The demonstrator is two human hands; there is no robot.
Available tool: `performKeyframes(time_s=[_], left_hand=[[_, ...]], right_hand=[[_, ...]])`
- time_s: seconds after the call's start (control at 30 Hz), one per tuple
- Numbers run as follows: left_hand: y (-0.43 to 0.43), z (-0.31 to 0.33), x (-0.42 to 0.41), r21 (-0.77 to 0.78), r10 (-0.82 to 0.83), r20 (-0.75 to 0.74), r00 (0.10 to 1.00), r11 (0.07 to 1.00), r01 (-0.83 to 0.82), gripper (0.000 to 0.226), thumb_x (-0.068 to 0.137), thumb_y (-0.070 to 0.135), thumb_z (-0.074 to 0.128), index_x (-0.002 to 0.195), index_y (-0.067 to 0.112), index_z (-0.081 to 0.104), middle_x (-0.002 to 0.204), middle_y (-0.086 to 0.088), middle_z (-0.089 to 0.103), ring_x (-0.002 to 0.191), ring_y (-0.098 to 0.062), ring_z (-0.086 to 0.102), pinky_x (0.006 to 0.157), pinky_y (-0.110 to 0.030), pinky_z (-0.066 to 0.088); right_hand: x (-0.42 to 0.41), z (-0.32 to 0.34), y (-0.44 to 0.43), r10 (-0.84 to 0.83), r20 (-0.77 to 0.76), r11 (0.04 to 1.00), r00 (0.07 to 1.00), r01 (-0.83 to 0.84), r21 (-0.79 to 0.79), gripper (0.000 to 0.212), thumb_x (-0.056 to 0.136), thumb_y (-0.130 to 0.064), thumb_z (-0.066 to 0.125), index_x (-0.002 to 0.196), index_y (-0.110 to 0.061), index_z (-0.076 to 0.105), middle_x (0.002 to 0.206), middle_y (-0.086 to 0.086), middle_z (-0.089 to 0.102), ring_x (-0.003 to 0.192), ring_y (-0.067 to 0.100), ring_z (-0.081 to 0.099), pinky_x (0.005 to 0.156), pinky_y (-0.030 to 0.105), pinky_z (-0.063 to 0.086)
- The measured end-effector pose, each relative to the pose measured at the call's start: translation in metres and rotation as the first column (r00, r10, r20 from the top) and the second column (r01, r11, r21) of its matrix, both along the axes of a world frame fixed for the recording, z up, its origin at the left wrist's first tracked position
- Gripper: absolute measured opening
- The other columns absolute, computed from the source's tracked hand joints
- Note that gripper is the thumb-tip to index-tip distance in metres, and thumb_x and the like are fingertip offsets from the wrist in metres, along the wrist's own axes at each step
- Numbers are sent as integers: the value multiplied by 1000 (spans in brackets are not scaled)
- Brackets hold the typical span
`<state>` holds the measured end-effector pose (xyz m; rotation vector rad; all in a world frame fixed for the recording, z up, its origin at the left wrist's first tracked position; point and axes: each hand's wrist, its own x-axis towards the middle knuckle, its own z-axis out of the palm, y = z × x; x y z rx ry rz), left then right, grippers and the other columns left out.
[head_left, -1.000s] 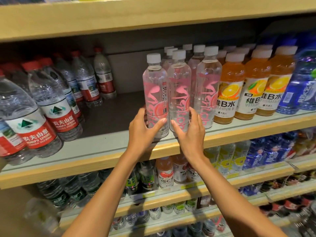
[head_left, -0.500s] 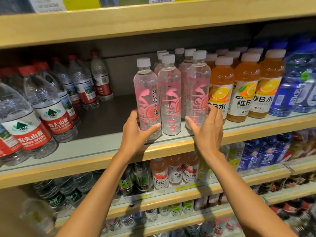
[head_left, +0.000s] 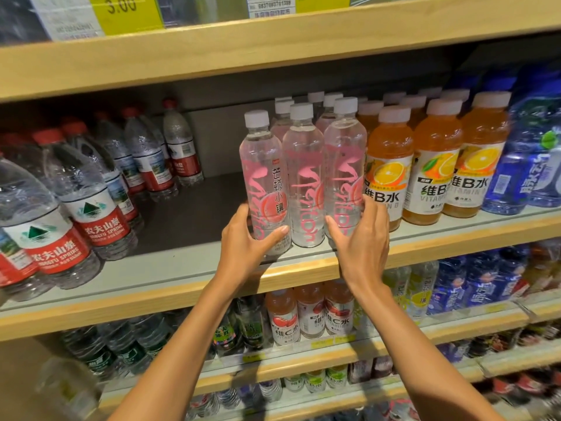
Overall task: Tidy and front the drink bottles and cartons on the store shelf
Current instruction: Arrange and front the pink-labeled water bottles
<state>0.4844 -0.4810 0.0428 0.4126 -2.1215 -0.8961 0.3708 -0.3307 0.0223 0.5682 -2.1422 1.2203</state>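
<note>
Three clear bottles with pink labels and white caps stand upright in a row at the front of the middle shelf (head_left: 170, 278). My left hand (head_left: 246, 241) wraps the base of the left pink bottle (head_left: 262, 180), thumb across its front. My right hand (head_left: 362, 238) grips the base of the right pink bottle (head_left: 344, 174). Between my hands stands the middle pink bottle (head_left: 303, 183), touching its neighbours. More pink bottles stand behind them, mostly hidden.
Orange vitamin drink bottles (head_left: 391, 165) press against the pink row on the right, then blue bottles (head_left: 528, 159). Red-labelled water bottles (head_left: 91, 208) fill the left, with a bare gap of shelf (head_left: 188, 220) between. Lower shelves hold more drinks; price tags (head_left: 127, 13) hang above.
My right hand moved from the middle pink bottle to the right one and closed on its base. My left hand stayed on the left bottle. The view shifted slightly.
</note>
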Motion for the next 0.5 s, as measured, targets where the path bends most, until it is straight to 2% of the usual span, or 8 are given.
performKeyframes(time_s=[0.2,0.37,0.5], left_hand=[[0,0,0,31,-30,-2,1000,999,31,48,75,32,81,114,22,54,100,26,58,91,24,53,72,2,40],[-2,3,2,129,-99,41,994,987,93,59,66,51,73,115,22,56,103,23,63,96,13,60,77,-5,46],[-5,4,5,209,-163,51,985,966,149,55,68,46,73,115,22,58,110,14,66,102,4,63,85,-13,50]], right_hand=[[-1,-2,0,28,-21,1000,999,-28,10,65,84,-33,71,131,5,45,119,21,54,110,34,51,92,40,44],[-5,-4,4,78,-18,997,997,-77,32,64,87,-32,67,134,5,43,122,19,53,113,33,49,95,40,43],[-5,-4,4,78,-23,996,997,-77,39,65,88,-32,67,135,5,41,123,20,53,114,33,49,95,39,43]])
